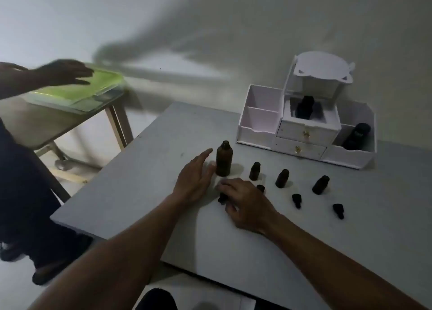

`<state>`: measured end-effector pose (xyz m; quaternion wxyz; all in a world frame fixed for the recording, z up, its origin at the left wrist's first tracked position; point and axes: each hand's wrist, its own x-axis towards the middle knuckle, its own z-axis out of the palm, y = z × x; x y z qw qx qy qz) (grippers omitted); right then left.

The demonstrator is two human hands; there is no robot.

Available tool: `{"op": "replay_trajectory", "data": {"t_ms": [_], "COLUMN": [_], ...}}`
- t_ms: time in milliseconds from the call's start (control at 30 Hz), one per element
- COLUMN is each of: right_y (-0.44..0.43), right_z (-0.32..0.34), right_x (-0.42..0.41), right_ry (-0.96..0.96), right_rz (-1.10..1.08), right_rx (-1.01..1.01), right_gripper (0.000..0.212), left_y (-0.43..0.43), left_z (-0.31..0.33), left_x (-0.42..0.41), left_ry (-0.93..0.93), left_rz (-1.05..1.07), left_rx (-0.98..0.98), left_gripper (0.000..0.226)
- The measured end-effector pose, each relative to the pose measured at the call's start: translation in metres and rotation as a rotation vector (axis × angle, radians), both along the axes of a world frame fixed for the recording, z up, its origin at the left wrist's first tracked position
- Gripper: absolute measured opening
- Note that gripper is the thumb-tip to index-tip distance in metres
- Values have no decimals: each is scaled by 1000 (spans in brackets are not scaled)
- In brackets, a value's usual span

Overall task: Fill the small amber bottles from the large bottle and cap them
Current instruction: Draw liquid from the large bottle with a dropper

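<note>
The right hand (245, 202) curls its fingers over a small black cap (222, 198), partly hidden; whether it grips is unclear. The left hand (195, 178) lies flat, fingers spread, just beside the uncapped large bottle (223, 158). Three small amber bottles (282, 178) stand rightward; bare grey table (117, 206) stretches toward its left edge.

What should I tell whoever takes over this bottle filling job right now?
Left hand: open, flat on the grey table, beside the tall amber glass bottle, which is upright and uncapped.
Right hand: fingers curled over a small black cap; grip unclear.
Three small amber glass bottles stand open in a row.
Black dropper caps lie loose in front of them.
Done: none capped; fill levels unreadable.
Left: pour, then cap each.
</note>
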<state>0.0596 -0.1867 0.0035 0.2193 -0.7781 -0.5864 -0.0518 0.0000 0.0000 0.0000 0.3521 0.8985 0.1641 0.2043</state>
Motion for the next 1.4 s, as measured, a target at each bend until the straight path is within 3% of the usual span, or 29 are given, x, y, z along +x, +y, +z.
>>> {"op": "replay_trajectory", "data": {"t_ms": [167, 433, 833, 967, 1100, 1233, 1400], "right_y": [0, -4, -7, -8, 3, 19, 38], "right_z": [-13, -23, -25, 4, 50, 93, 102], "right_x": [-3, -8, 1, 9, 30, 45, 58], "right_ry": [-67, -71, -73, 64, 334, 559, 680], "right_rz": [7, 14, 14, -106, -235, -145, -148], "right_rx": [21, 201, 310, 594, 932, 1143, 1171], "right_gripper": [30, 20, 19, 22, 23, 17, 16], "left_y": [2, -3, 2, 7, 8, 12, 14], "left_z": [-8, -14, -13, -15, -14, -15, -15], "left_x": [4, 24, 49, 48, 49, 49, 51], "left_ry": [-114, -202, -343, -380, -386, -374, -374], "left_rz": [-5, -50, -122, -157, -171, -176, -167], "left_rx": [-71, -230, -215, -278, -258, -266, -259], "left_gripper": [57, 82, 56, 18, 21, 21, 24]}}
